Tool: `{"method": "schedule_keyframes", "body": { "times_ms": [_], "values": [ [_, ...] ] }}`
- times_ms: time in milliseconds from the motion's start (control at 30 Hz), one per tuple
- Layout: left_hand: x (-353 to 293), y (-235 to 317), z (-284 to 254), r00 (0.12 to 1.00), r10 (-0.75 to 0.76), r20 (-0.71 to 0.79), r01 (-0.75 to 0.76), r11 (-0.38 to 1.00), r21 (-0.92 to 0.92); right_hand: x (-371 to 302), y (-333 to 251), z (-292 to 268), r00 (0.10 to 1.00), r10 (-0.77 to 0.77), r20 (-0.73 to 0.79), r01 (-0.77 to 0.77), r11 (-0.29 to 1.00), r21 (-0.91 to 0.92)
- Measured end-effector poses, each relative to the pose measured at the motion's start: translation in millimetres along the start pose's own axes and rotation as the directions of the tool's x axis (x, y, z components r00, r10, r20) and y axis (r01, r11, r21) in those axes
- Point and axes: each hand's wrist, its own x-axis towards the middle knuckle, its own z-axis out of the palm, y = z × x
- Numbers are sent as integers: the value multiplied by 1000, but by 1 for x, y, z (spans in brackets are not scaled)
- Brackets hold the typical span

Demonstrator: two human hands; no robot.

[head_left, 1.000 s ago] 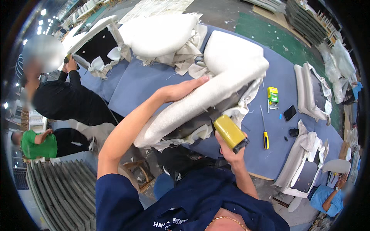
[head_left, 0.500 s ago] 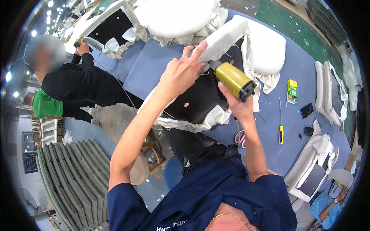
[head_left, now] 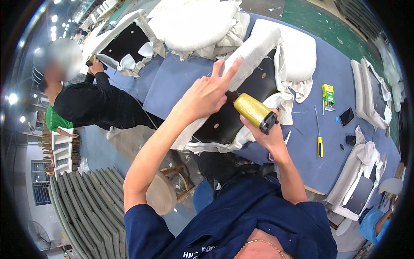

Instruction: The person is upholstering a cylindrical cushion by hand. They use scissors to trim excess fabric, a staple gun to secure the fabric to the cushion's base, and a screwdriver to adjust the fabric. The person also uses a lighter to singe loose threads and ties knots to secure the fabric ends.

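Observation:
My right hand (head_left: 273, 137) is closed round a yellow pneumatic staple gun (head_left: 253, 110); its grip is hidden in my palm. The gun's nose points up and left over the black underside (head_left: 224, 123) of an upholstered seat panel, close to my left fingertips. My left hand (head_left: 202, 96) lies along the panel's light grey fabric edge (head_left: 254, 54), index and middle fingers stretched out and spread, thumb toward the black side. Whether the nose touches the panel, I cannot tell. Loose white fabric (head_left: 241, 140) bunches along the panel's near and right edges.
On the blue table (head_left: 302, 146) at right are a yellow-handled screwdriver (head_left: 320, 146), a green-yellow box (head_left: 328, 95), a phone (head_left: 346, 116) and upholstered panels (head_left: 355, 177). White cushions (head_left: 196, 23) lie at the back. A co-worker (head_left: 108, 101) works at left; grey panels (head_left: 86, 207) stand behind.
The staple gun, in my right hand, has moved toward me and slightly left, its nose now farther from the fabric edge. My left hand stays on the edge, fingers still spread.

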Motion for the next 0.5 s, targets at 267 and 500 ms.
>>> {"method": "schedule_keyframes", "body": {
  "times_ms": [267, 500],
  "values": [
    [-28, -55, 13, 965, -177, 195, 256, 450, -856, -51, -20, -6, 964, 226, 144, -210, 971, -118],
    [-46, -25, 20, 919, -390, 48, 369, 816, -445, -33, -15, 35, 999, 37, 11, -38, 992, 122]
  ]
}}
